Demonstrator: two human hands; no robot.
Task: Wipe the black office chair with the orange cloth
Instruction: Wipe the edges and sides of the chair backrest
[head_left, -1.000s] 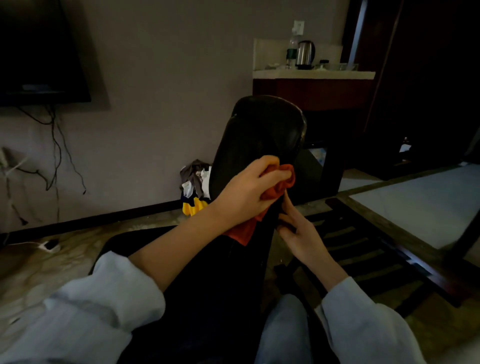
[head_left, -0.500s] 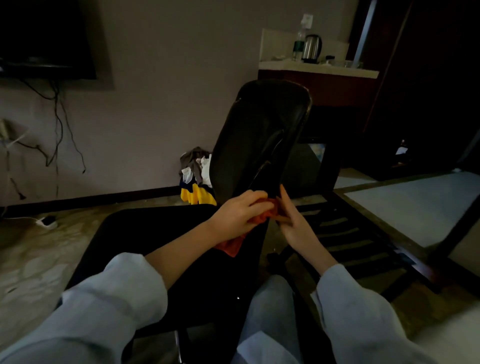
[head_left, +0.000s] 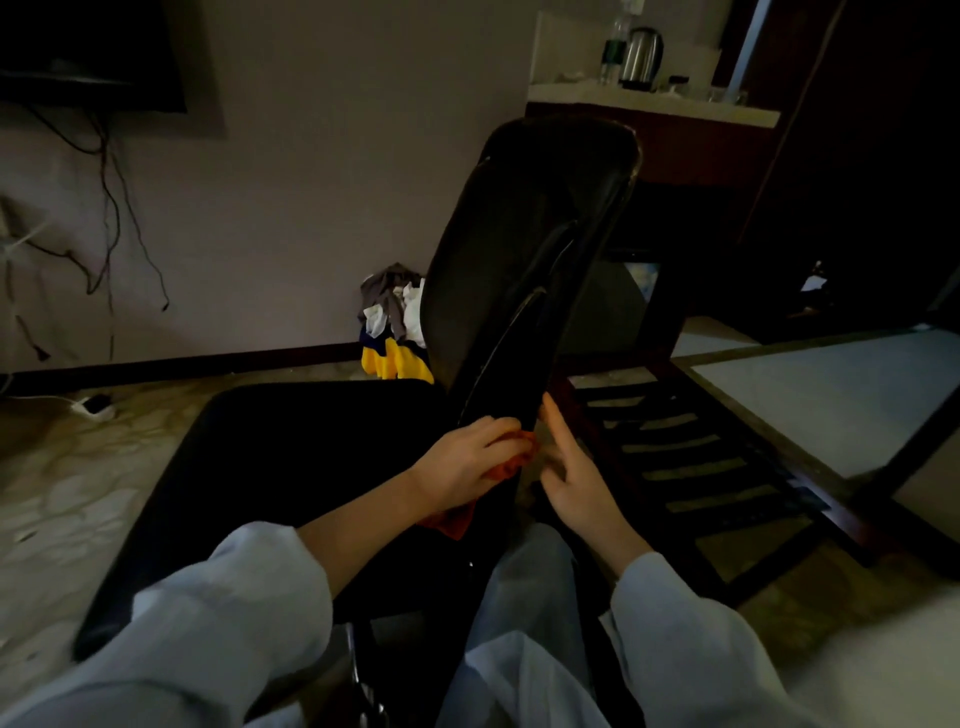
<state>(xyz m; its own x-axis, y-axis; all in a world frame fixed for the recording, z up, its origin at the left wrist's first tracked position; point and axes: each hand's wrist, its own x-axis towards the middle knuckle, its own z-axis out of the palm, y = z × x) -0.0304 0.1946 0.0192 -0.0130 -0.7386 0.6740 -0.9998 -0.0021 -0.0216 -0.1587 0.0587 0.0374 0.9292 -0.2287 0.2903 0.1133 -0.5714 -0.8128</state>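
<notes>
The black office chair (head_left: 524, 244) stands in front of me, seen from the side, its backrest rising at centre and its dark seat spreading to the left. My left hand (head_left: 467, 460) is closed around the orange cloth (head_left: 506, 470) and presses it on the low edge of the backrest, where it meets the seat. A corner of the cloth hangs below my wrist. My right hand (head_left: 574, 473) rests on the right side of the backrest's lower edge, fingers extended and touching the chair, beside the cloth.
A slatted dark wooden rack (head_left: 722, 457) lies on the floor right of the chair. A pile of clothes (head_left: 395, 327) sits by the wall behind it. A counter with a kettle (head_left: 641, 57) stands at the back right. A power strip (head_left: 91, 408) lies on the floor at left.
My left hand has slid the cloth down the backrest edge from mid-height to its base. My right hand followed downward alongside it.
</notes>
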